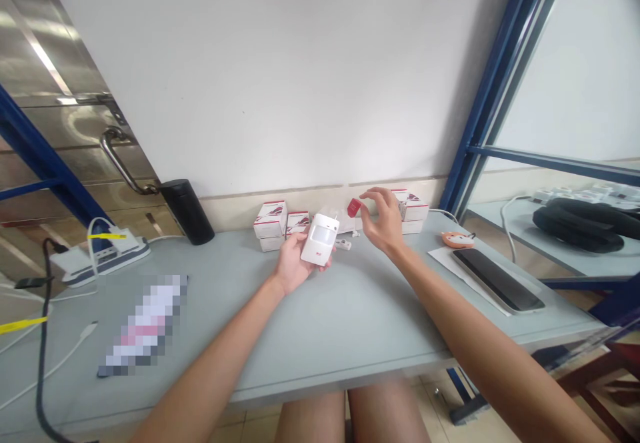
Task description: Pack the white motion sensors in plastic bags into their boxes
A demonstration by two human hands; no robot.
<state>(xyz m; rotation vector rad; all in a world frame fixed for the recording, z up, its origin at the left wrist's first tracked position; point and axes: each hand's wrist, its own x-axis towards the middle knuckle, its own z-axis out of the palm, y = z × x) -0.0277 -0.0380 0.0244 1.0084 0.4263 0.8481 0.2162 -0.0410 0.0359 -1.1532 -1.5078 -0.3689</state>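
Note:
My left hand (291,261) is closed round a white motion sensor (320,239), with its domed window facing up and a small red mark near its lower end. A short thin wire or stub shows at the sensor's top. To the right, my right hand (384,221) has its thumb and index finger curved at the edge of a small red piece (354,207) with faint print. It seems pinched there, though the contact is hard to make out. Behind the sensor, small white parts (343,245) lie on the table.
White-and-red boxes (271,219) stand along the wall, with more boxes (414,211) at right. A black bottle (187,211), a power strip (107,259) with cables and a blurred-out packet (145,326) are at left. A phone (497,279) and an orange item (457,239) lie at right.

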